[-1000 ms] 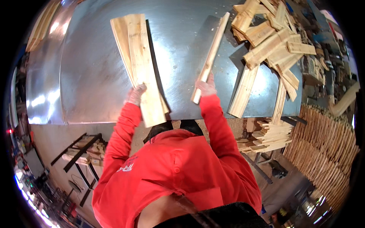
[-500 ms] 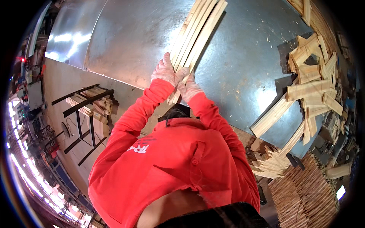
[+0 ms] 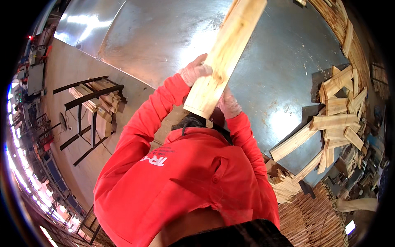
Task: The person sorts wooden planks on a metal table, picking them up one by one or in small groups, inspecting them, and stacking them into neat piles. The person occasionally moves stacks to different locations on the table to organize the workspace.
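Observation:
A long pale wooden board (image 3: 224, 57) lies across my grip with its broad, knotty face up. It runs from just in front of my chest to the top edge of the view. My left hand (image 3: 195, 71) is closed on its left side, thumb over the face. At the near right edge, my right hand (image 3: 229, 103) grips from beside and below, its fingers partly hidden by the wood. Another board edge shows along the far left side; how many boards are under the top one is hidden. Beneath is a shiny metal tabletop (image 3: 152, 45).
A jumbled heap of short board offcuts (image 3: 337, 107) covers the table's right side. Stacked wood strips (image 3: 308, 218) stand on the floor at lower right. To the left, a black metal frame stand (image 3: 92, 99) holds more boards. A long timber edge (image 3: 329, 20) runs along the far right.
The boards were on edge side by side, narrow edges up; now they are turned with a broad face up. My hands have spread apart, the right one moving right and down.

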The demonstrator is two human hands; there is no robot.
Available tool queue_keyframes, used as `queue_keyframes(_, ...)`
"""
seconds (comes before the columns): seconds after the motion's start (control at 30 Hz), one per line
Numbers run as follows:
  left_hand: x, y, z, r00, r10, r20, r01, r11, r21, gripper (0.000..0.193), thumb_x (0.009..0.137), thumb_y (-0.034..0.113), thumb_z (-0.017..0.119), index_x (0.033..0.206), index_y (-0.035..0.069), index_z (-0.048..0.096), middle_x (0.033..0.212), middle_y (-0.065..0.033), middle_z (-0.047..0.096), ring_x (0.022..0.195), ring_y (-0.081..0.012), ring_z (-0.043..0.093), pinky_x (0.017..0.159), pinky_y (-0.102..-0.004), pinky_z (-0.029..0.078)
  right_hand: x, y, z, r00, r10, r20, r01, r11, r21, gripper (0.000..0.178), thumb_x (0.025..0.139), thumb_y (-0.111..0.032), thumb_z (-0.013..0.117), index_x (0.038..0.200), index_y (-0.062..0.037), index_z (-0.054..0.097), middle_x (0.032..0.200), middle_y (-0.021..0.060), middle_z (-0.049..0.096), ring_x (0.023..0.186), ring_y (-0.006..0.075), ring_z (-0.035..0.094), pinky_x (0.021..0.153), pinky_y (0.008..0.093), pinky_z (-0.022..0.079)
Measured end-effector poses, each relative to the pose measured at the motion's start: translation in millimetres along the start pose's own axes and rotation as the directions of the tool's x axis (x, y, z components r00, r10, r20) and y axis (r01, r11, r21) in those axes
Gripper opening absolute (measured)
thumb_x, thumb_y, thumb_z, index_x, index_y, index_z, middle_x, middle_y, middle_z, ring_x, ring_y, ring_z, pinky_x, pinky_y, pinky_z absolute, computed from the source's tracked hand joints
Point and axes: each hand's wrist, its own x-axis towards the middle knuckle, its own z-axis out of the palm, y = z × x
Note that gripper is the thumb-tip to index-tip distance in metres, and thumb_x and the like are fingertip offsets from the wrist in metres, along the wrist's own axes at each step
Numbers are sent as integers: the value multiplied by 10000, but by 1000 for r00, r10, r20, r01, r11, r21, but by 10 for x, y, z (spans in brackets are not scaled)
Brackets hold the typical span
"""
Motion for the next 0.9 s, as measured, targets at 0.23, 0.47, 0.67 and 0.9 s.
queue_keyframes(0.23,252,-696,-437,992,-109,58,123,819,-560,585,873,387,604,1325,26,515,1261,-198,598,1125,-306,595,1031,-419,438,-243,-160,578,863,-477,169,498,742,-449,829,890,-294,641,1512,-46,152,1404,131,459,1275,241,463,1079,353,370)
queue_keyframes(0.47,165,-245,-547,871,98,-481,305,659,687,634,902,469,520,1425,124,423,1197,-251,602,1105,-384,599,972,-382,462,-4,-213,475,915,-403,33,139,238,-961,893,845,-305,684,1517,-34,161,1389,224,465,1264,314,479,1049,340,379)
queue_keyframes(0.67,352,6,458,733,543,-409,520,-61,852,1020,688,398,740,1509,135,194,1341,-234,459,1158,-393,542,979,-398,461,-43,-142,394,976,-200,82,131,242,-962,874,844,-418,672,1500,-55,223,1419,222,447,1315,345,439,1070,362,367)
queue_keyframes(0.9,50,474,-35,738,470,-485,581,-75,810,1038,663,336,831,1487,121,239,1327,-228,495,1210,-350,524,976,-454,465,-625,-379,-248,866,-488,107,71,-92,-993,639,927,-348,522,1459,-45,336,1478,188,382,1355,316,384,1122,364,320)
